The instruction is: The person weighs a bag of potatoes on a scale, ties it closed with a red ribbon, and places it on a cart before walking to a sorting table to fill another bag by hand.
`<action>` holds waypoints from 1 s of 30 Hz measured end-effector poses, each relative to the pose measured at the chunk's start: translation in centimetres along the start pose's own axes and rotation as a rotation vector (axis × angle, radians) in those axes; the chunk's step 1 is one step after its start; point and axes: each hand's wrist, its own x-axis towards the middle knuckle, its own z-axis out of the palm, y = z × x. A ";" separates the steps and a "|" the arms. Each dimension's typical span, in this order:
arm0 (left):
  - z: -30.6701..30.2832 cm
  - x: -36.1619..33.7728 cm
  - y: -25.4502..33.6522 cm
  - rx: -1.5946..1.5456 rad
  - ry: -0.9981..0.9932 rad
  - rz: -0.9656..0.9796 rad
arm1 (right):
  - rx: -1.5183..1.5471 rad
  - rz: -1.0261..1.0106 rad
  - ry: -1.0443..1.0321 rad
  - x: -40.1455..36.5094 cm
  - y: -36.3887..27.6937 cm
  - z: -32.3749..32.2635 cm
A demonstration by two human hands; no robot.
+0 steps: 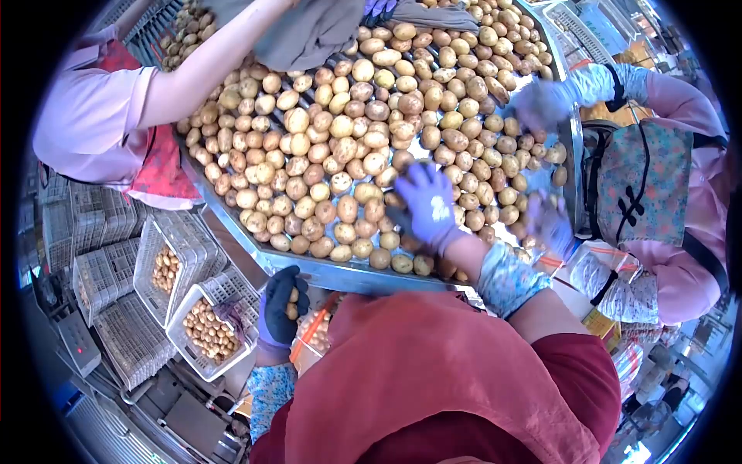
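Observation:
Many round yellow-brown fruits cover a metal sorting table. My right hand, in a purple glove with a dark palm side, reaches over the table and rests among the fruits, fingers spread and pointing away from me; its underside is hidden. Off the near left edge of the table, my left hand, in a dark and purple glove, is curled around a few fruits. Below and right of it is a bag with an orange edge, partly hidden by my red apron.
A co-worker's gloved hands move over the table's right side. Another co-worker's arm reaches in from the left, near a grey cloth. White crates, some holding fruits, stand at the lower left.

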 end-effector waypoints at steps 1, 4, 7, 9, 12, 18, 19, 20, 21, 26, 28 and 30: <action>-0.1 0.1 -0.2 0.002 0.003 0.006 | -0.005 -0.101 -0.119 -0.8 -0.2 0.5; -0.5 0.1 -0.9 -0.020 0.035 0.000 | 0.107 -0.252 -0.102 -4.5 -1.5 0.8; -0.2 0.8 -0.6 -0.016 0.056 -0.063 | 0.505 -0.151 0.090 -2.0 0.2 0.4; 0.4 1.5 0.2 0.028 0.006 -0.120 | 0.259 -0.069 0.288 3.7 2.4 -3.1; 3.2 2.7 2.4 0.083 -0.102 -0.016 | -0.249 0.209 0.323 9.3 9.4 2.1; 6.7 4.8 0.9 -0.328 -0.286 -0.189 | -0.188 0.105 -0.169 7.0 8.5 2.3; 6.6 5.4 -0.1 -0.409 -0.262 -0.226 | -0.097 0.089 -0.176 5.5 8.5 2.6; 6.5 6.0 -1.0 -0.490 -0.239 -0.266 | 0.010 0.080 -0.059 4.5 8.1 1.7; 6.5 6.5 -1.4 -0.571 -0.216 -0.304 | 0.116 0.069 0.060 3.9 7.5 0.2; 7.6 9.2 1.4 -1.073 -0.350 -0.334 | 0.604 -0.019 0.002 5.5 1.6 -4.7; 7.1 10.5 1.4 -2.434 -0.236 -1.149 | 0.516 -0.286 0.319 7.0 0.7 -2.5; 7.8 10.6 0.5 -3.616 -0.158 -2.369 | 0.436 -0.149 0.161 13.0 2.1 -2.3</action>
